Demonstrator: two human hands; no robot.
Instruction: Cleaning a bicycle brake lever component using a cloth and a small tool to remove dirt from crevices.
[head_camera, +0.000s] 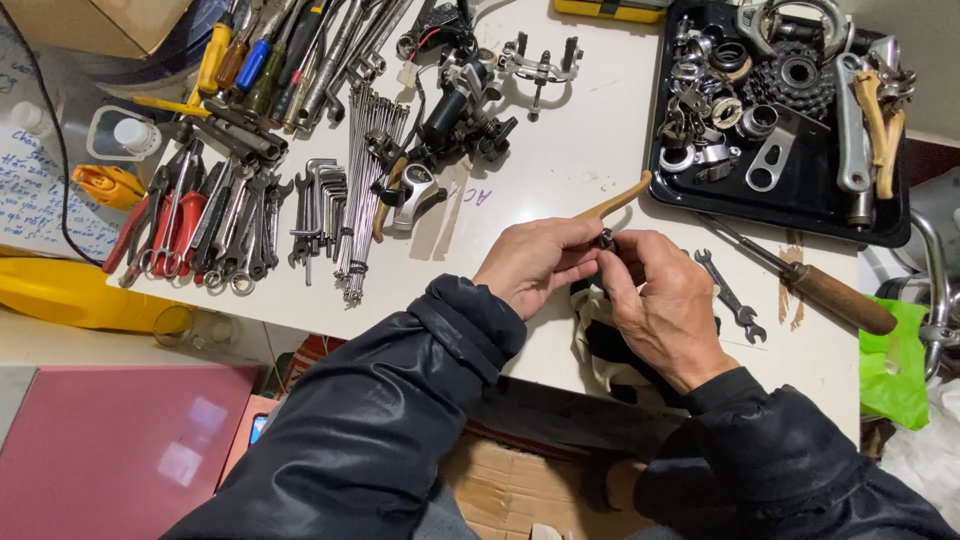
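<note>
The left hand (535, 262) and right hand (660, 300) meet over the white table (560, 170), both pinching a small metal fitting (606, 239) at the end of a tan brake lever (615, 203), held up close so the fingertips can work it. An open-ended spanner (730, 295) and wooden-handled tool (815, 285) lie near the right hand, below the black parts tray (800, 205)
</note>
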